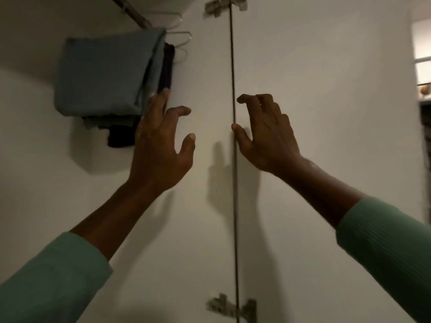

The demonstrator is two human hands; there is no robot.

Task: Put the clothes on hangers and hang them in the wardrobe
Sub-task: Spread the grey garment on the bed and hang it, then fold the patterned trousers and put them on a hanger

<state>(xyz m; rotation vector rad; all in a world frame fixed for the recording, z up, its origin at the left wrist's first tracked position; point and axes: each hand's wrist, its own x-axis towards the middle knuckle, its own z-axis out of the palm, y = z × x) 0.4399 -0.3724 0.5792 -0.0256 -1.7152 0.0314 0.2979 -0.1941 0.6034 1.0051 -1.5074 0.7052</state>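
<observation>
While your left hand (161,141) sits with fingers spread and loose at the edge of the dark garment (166,73), hung beside the blue-grey garment (102,75) under the rail (133,12), your right hand (263,134) is empty, fingers loosely curled — soft, light cloth, likely to slip, so grip the wire hanger (184,32) instead.

Blue-grey cloth (102,75), ribbed green sleeves (384,241), white wardrobe (326,113)

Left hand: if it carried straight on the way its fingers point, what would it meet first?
Probably the dark garment, hanging just right of the blue-grey garment: the left hand points up at it. Whether the fingertips already touch it is unclear from this one view.
</observation>
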